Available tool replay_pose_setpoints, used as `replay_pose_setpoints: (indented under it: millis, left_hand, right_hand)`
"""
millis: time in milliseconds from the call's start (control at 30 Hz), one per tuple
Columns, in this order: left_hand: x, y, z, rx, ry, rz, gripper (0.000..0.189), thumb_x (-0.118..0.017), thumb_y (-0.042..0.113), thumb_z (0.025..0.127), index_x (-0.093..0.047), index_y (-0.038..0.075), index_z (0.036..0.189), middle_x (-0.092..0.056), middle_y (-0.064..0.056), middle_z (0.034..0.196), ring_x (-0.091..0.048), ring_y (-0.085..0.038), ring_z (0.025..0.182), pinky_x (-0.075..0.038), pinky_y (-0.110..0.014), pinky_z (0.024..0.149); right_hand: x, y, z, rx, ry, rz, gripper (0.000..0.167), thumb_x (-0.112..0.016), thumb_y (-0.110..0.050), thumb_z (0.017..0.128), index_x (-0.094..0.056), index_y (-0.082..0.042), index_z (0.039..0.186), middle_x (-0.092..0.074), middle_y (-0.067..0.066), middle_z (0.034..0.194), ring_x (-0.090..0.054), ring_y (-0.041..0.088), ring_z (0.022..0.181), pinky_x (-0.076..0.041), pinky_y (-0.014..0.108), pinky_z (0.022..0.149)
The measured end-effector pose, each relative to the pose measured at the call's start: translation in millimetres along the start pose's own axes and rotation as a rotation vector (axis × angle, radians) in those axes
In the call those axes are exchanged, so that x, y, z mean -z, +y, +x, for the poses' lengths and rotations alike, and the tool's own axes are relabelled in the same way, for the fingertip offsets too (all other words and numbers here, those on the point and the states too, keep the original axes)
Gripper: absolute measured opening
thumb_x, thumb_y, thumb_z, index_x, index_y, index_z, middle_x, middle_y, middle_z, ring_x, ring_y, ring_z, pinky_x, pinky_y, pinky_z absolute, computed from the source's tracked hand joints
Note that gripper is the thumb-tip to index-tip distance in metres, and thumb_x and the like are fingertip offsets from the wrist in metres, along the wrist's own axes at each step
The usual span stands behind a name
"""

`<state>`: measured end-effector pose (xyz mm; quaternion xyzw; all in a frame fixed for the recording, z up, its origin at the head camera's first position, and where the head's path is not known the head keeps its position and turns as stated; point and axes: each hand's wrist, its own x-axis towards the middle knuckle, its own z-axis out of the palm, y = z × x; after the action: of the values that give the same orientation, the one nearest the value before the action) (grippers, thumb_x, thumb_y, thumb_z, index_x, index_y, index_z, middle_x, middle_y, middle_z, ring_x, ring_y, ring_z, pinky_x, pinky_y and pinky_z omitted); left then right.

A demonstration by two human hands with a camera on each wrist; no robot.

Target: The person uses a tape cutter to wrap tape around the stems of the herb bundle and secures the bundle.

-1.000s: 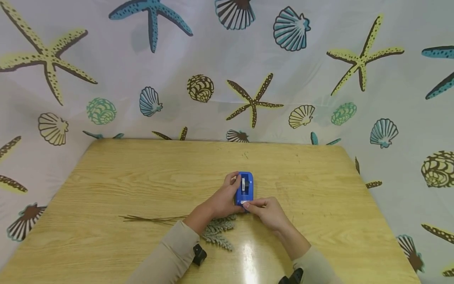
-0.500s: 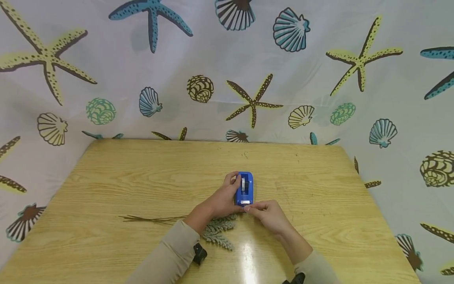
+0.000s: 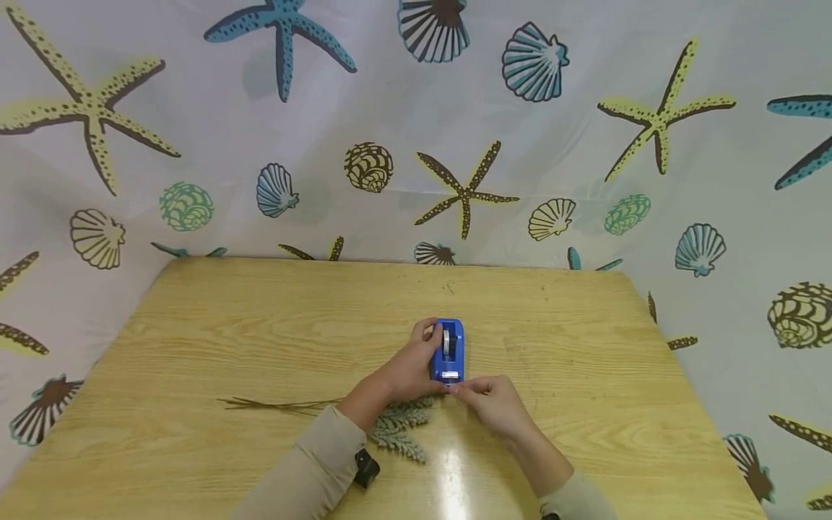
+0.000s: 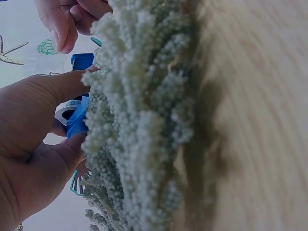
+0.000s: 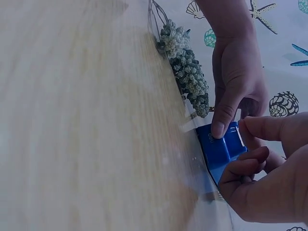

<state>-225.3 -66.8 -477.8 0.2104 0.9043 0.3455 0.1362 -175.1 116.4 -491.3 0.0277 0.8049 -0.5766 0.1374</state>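
Note:
A blue tape dispenser (image 3: 458,354) with a roll of clear tape (image 3: 445,342) inside stands upright on the table, its cutter end toward me. My left hand (image 3: 411,368) grips its left side, with the thumb at the front near the cutter. Just in front of the cutter, my right hand (image 3: 497,406) pinches the end of the tape between thumb and index finger; the strip itself is barely visible. Grey-green beaded artificial sprigs (image 3: 399,426) lie beside and partly under my left forearm. They fill much of the left wrist view.
Thin brown stems (image 3: 279,404) of the sprigs stretch left across the wooden table (image 3: 292,310). Behind and at both sides hangs a white cloth (image 3: 390,94) printed with shells and starfish.
My right hand has drawn a little toward me, from the top of the cutter to just in front of it. The left hand keeps its hold on the dispenser.

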Motion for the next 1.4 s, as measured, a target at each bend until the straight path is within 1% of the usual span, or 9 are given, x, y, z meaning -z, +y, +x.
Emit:
replay_pose_setpoints:
  millis: [167,333,433,733,900,1067,1133,1300,1400]
  left_hand:
    - [-0.9,1.5,1.8,0.006,0.002,0.003,0.109,-0.084,0.021,0.082,-0.009,0.003,0.160,-0.001,-0.016,0.166,-0.029,-0.036,0.150,-0.040,-0.046,0.114]
    - [-2.4,1.7,3.2,0.003,-0.001,0.027,0.107,-0.083,0.021,0.083,-0.011,0.001,0.159,0.000,-0.016,0.166,-0.029,-0.035,0.150,-0.039,-0.045,0.115]
    - [-3.1,2.0,3.9,0.000,-0.001,0.024,0.106,-0.083,0.021,0.083,-0.011,0.001,0.159,0.000,-0.017,0.166,-0.029,-0.035,0.149,-0.039,-0.045,0.115]
    - [-5.9,0.0,5.3,-0.010,0.028,-0.012,0.109,-0.086,0.017,0.080,-0.012,0.000,0.159,-0.003,-0.018,0.165,-0.029,-0.037,0.149,-0.039,-0.047,0.114]
    - [-8.6,-1.7,6.7,-0.024,0.049,-0.019,0.110,-0.087,0.016,0.078,-0.013,-0.002,0.158,-0.005,-0.019,0.165,-0.029,-0.038,0.149,-0.040,-0.047,0.114]
    - [-6.9,-2.5,5.0,-0.012,0.065,-0.015,0.109,-0.087,0.016,0.078,-0.016,0.001,0.158,-0.007,-0.017,0.165,-0.030,-0.037,0.149,-0.039,-0.047,0.114]
    - [-6.0,-3.6,4.1,-0.002,0.071,-0.008,0.108,-0.088,0.017,0.077,-0.017,0.002,0.159,-0.007,-0.016,0.165,-0.030,-0.036,0.149,-0.039,-0.046,0.115]
    - [-5.5,-3.2,4.9,-0.002,0.070,0.010,0.108,-0.088,0.018,0.077,-0.018,0.002,0.159,-0.008,-0.016,0.165,-0.030,-0.036,0.149,-0.038,-0.046,0.115]
    - [-5.9,-2.0,7.3,-0.005,0.068,0.018,0.108,-0.088,0.018,0.077,-0.018,0.002,0.158,-0.008,-0.017,0.165,-0.031,-0.036,0.149,-0.039,-0.046,0.115]
  right_hand:
    - [1,0,-5.4,0.000,0.008,0.007,0.027,-0.076,-0.027,0.089,-0.078,-0.001,0.095,-0.074,0.010,0.112,-0.059,0.025,0.112,-0.044,0.040,0.094]
    - [0,0,-10.2,0.005,0.012,0.043,0.027,-0.076,-0.024,0.089,-0.077,0.002,0.095,-0.074,0.012,0.111,-0.058,0.020,0.102,-0.042,0.030,0.083]
    - [1,-1,-12.7,0.007,0.015,0.048,0.027,-0.075,-0.024,0.089,-0.077,0.002,0.096,-0.074,0.013,0.113,-0.058,0.020,0.104,-0.041,0.028,0.082]
    - [4,0,-17.9,0.015,-0.002,0.057,0.027,-0.075,-0.025,0.090,-0.077,0.002,0.096,-0.073,0.015,0.116,-0.061,0.028,0.116,-0.044,0.048,0.100]
    - [6,0,-20.5,0.035,-0.025,0.062,0.029,-0.074,-0.025,0.090,-0.077,0.003,0.097,-0.073,0.015,0.115,-0.062,0.026,0.114,-0.045,0.045,0.098]
    - [4,2,-21.5,0.055,-0.034,0.052,0.027,-0.074,-0.024,0.090,-0.077,0.001,0.097,-0.074,0.014,0.112,-0.064,0.022,0.108,-0.047,0.035,0.091]
    - [3,3,-21.1,0.057,-0.037,0.048,0.027,-0.074,-0.025,0.090,-0.078,0.001,0.098,-0.074,0.013,0.111,-0.064,0.023,0.108,-0.048,0.035,0.091]
    - [3,5,-21.1,0.043,-0.044,0.054,0.029,-0.073,-0.027,0.091,-0.077,0.001,0.100,-0.073,0.012,0.115,-0.061,0.027,0.115,-0.046,0.045,0.098]
    - [3,5,-22.4,0.039,-0.031,0.060,0.027,-0.073,-0.026,0.091,-0.077,0.000,0.099,-0.073,0.012,0.115,-0.061,0.026,0.114,-0.046,0.042,0.096]
